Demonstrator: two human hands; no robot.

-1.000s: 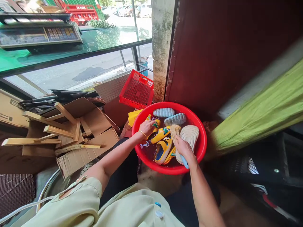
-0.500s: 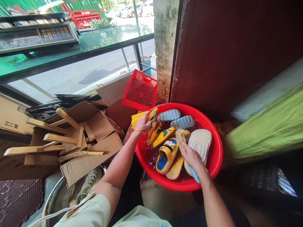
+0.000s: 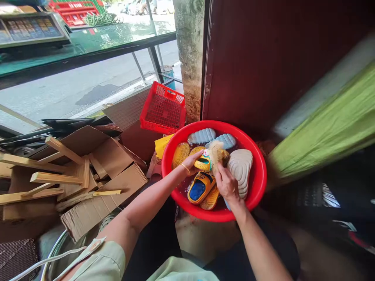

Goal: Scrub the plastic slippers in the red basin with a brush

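Note:
A round red basin (image 3: pixel 261 183) holds dark water and several slippers. My left hand (image 3: pixel 195 160) grips a small yellow slipper (image 3: pixel 203 164) above the others. In my right hand (image 3: pixel 227 182) is a scrub brush (image 3: pixel 216 153), its pale bristles blurred against the slipper's decorated strap. Just below lies a yellow slipper with a blue insole (image 3: pixel 197 190). Grey-blue slippers (image 3: pixel 202 136) lie soles up at the basin's far side. A cream slipper (image 3: pixel 240 168) rests sole up to the right of my right hand. Another yellow sole (image 3: pixel 181 155) leans at the left wall.
Behind the basin sits a red plastic crate (image 3: pixel 165 109). Cardboard boxes (image 3: pixel 125 183) with a wooden stool (image 3: pixel 73 171) upside down are at the left. A dark red panel (image 3: pixel 263 58) and a green cloth (image 3: pixel 322 128) border the right.
My left hand has moved from the basin's left rim to its middle, now with a yellow slipper lifted. The brush has come up against that slipper. The view has shifted slightly.

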